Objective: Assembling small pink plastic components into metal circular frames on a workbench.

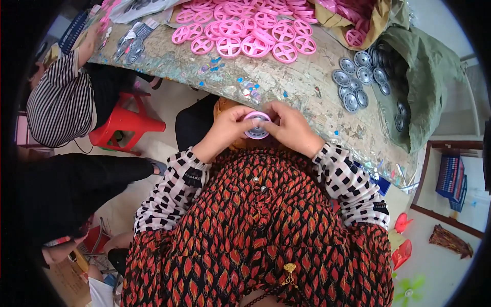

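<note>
Between my hands, just off the table's near edge, is a small wheel (257,128) with a pink rim and a grey hub disc in its middle. My left hand (227,129) grips its left side, thumb over the grey face. From the right, my right hand (291,127) holds the opposite side, its thumb also on the disc. The fingers behind the wheel are partly hidden. Pink spoked rings (228,46) lie heaped on the table beyond my hands. Grey hub discs (350,101) are grouped on the table to the right.
A green sack (429,77) holding more grey discs lies open at the right. A brown bag (381,20) of pink rings sits at the back. Blue scraps dot the worn table (307,84). Leftward are a red stool (128,123) and a person in stripes (61,107).
</note>
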Demonstrator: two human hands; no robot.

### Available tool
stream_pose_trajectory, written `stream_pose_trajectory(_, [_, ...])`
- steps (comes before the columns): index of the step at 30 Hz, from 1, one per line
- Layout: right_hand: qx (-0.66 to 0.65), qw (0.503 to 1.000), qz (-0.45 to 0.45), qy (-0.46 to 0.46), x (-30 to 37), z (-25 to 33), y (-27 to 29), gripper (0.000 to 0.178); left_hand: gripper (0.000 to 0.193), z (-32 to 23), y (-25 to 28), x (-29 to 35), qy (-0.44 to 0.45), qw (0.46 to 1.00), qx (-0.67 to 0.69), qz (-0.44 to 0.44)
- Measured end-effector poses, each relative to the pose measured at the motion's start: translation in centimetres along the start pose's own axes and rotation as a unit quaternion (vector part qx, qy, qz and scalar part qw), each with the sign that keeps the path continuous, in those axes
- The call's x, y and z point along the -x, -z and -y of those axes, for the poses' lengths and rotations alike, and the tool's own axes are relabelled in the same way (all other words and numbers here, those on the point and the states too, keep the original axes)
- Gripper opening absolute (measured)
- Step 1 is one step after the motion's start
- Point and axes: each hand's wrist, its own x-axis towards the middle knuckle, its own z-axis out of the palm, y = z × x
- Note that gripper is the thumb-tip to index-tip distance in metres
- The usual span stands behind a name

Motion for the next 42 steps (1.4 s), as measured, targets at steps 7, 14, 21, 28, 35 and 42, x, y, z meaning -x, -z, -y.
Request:
stream_pose_trajectory(7, [0.350, 0.894, -0.225, 0.167, -8.4, 0.1, 5.1, 0.020, 0.032, 2.8, 1.2, 0.3, -0.098, 0.951, -0.280, -0.088])
stream_pose_trajectory(14, [0.366, 0.878, -0.212, 0.225, -7.9, 1.2, 4.7, 0.014, 0.025, -0.1, 0.2, 0.4, -0.087, 0.989, 0.028, -0.114])
stream_pose_trajectory(21, [-0.152, 0.983, 0.052, -0.094, -0.4, 1.5, 3.7, 0.017, 0.027, -1.5, -1.0, -1.6, -0.075, 0.997, 0.029, -0.003])
stream_pose_trajectory(28, [0.569, 0.757, -0.309, 0.089, -2.6, -1.8, 15.3, 0.027, 0.019, -2.3, -1.7, -2.2, 0.035, 0.974, 0.223, -0.024])
stream_pose_trajectory(35, [0.552, 0.809, -0.194, 0.058, -2.3, -2.4, 14.0, 0.031, 0.042, -1.0, -0.9, -3.5, 0.032, 0.917, 0.396, 0.027])
stream_pose_trajectory(42, [0.203, 0.931, -0.224, 0.204, -1.8, 1.9, 8.4, 0.015, 0.040, -2.1, -2.0, -3.0, 0.054, 0.916, 0.396, 0.023])
